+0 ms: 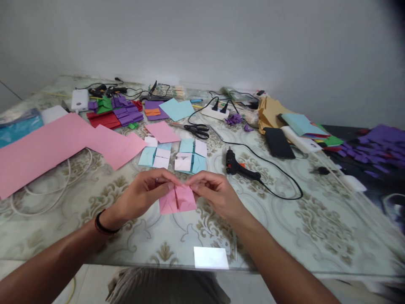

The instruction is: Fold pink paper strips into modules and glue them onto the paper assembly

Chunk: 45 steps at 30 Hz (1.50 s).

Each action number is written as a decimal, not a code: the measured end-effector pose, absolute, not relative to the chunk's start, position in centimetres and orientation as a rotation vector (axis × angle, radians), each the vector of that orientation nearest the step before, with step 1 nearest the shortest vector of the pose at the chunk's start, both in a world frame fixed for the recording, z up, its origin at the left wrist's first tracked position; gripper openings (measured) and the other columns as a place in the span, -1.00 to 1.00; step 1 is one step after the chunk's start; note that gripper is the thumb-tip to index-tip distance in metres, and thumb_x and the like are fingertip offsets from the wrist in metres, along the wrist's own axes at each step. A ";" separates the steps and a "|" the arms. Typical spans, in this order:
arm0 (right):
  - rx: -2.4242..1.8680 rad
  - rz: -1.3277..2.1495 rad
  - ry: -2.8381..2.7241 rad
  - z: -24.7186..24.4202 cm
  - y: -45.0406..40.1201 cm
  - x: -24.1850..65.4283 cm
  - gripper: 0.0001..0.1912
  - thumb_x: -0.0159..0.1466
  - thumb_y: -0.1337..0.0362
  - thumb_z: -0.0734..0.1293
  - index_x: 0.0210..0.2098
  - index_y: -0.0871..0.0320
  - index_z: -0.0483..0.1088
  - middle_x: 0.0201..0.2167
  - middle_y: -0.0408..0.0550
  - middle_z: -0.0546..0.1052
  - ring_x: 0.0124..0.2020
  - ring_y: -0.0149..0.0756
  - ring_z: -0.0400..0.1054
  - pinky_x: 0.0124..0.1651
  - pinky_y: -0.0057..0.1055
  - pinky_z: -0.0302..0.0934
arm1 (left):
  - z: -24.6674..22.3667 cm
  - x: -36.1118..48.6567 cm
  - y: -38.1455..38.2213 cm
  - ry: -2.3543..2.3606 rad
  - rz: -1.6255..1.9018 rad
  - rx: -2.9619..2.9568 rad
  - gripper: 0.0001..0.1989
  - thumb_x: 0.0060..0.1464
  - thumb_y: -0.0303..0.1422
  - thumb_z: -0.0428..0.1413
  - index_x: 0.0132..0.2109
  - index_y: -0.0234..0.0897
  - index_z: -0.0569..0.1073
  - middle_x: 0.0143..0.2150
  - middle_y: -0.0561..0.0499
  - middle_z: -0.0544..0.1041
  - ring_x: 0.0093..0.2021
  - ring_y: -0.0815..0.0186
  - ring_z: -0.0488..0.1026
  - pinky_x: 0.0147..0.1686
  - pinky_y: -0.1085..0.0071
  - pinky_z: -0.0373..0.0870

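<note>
A folded piece of pink paper point(185, 202) with a slit down its middle is held just above the patterned tabletop. My left hand point(145, 192) pinches its upper left edge between thumb and fingers. At the upper right edge, my right hand point(210, 190) grips the same paper in a pinch, and both sets of fingertips nearly meet. Right behind the hands lie two folded blue-and-white paper pieces, one on the left point(155, 153) and one on the right point(191, 155). Flat beyond them is a loose pink sheet point(163, 131).
Large pink sheets point(47, 150) cover the left side. A black glue gun point(242, 166) with its cord lies to the right, behind it scissors point(198, 130) and a power strip point(215, 110). A dark phone point(279, 142) and coloured papers point(302, 124) sit further right.
</note>
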State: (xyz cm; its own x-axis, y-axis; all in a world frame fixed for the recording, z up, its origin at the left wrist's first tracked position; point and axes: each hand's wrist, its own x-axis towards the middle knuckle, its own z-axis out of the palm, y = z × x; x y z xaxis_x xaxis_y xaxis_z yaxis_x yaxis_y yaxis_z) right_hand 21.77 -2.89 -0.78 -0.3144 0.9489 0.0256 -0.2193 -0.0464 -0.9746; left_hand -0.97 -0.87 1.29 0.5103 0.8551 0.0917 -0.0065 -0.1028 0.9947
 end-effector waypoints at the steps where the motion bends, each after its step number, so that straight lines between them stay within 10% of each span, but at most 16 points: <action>1: -0.879 1.529 -1.280 -0.7 -3.0 21.9 -0.86 0.31 0.15 0.50 -0.22 0.05 0.67 -0.37 -0.13 0.65 -0.44 -0.39 0.50 -0.32 -0.44 0.43 | 1.4 -1.0 -0.9 0.777 0.856 1.516 -0.84 0.28 -0.44 0.15 -0.14 -0.23 0.66 -0.29 0.01 0.64 -0.35 0.37 0.48 -0.34 0.45 0.35; 25: -1.093 1.283 -1.462 0.1 -3.8 21.1 -0.76 0.30 0.12 0.50 -0.14 0.07 0.48 -0.40 -0.18 0.50 -0.39 -0.36 0.38 -0.35 -0.45 0.24 | 1.4 -0.7 -1.8 0.934 0.862 1.783 -0.88 0.22 -0.48 0.18 -0.14 -0.24 0.60 -0.23 0.01 0.66 -0.25 0.32 0.56 -0.26 0.43 0.45; 31: -1.143 1.280 -1.571 0.7 -3.8 20.8 -0.69 0.34 0.04 0.42 -0.38 0.13 0.44 -0.50 -0.19 0.43 -0.46 -0.39 0.28 -0.36 -0.43 0.19 | 1.4 -0.5 -2.0 0.967 0.823 1.718 -0.81 0.21 -0.40 0.21 -0.02 -0.24 0.56 -0.19 -0.03 0.71 -0.20 0.26 0.63 -0.25 0.42 0.50; 45: -1.161 1.169 -1.700 1.2 -4.3 20.9 -0.76 0.37 0.11 0.38 -0.36 0.12 0.49 -0.48 -0.11 0.52 -0.43 -0.32 0.37 -0.43 -0.43 0.19 | 1.8 -0.6 -2.0 0.970 0.766 1.894 -0.84 0.28 -0.33 0.20 -0.25 -0.28 0.63 -0.40 0.04 0.59 -0.42 0.38 0.39 -0.41 0.46 0.29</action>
